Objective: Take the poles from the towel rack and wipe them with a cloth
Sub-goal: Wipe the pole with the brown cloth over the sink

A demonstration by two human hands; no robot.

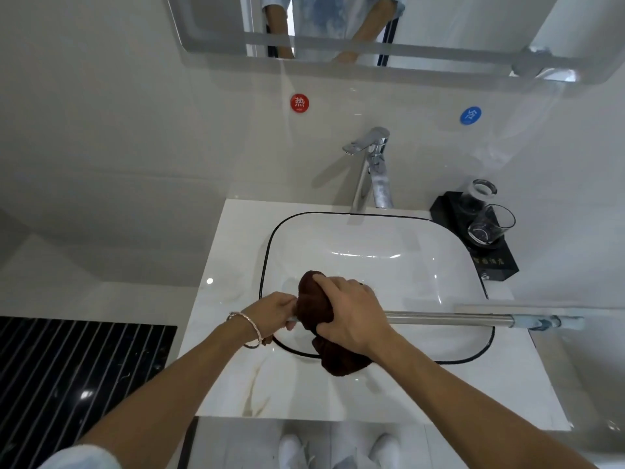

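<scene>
Two-handed, held a steel pole [449, 320] level above the white sink basin [372, 216], lying left to right across its near half. Gripped the pole's left end with the left hand [275, 313], fingers curled tight about the metal, just beside the cloth; wore a thin bracelet [252, 328] on that wrist. Had the dark brown cloth [313, 299] bunched round the pole near that same end and clamped it with the right hand [348, 311], fingers pressed together and curled over the top of the bundle. Left a loose tail of cloth hanging below the right wrist, over the basin's near rim. Could not tell whether the right fingertips met beneath the cloth. Had the bare length of pole reaching rightward past the basin's edge, ending in a pale fitting [554, 322]. Stood at a pale countertop [236, 384] with a chrome faucet [372, 164] behind the basin and clear glasses [490, 228] on a black tray [507, 265] at the back right. Faced a wall bearing a red sticker [299, 103] and a blue sticker [470, 115], with a mirror [439, 28] higher up.
</scene>
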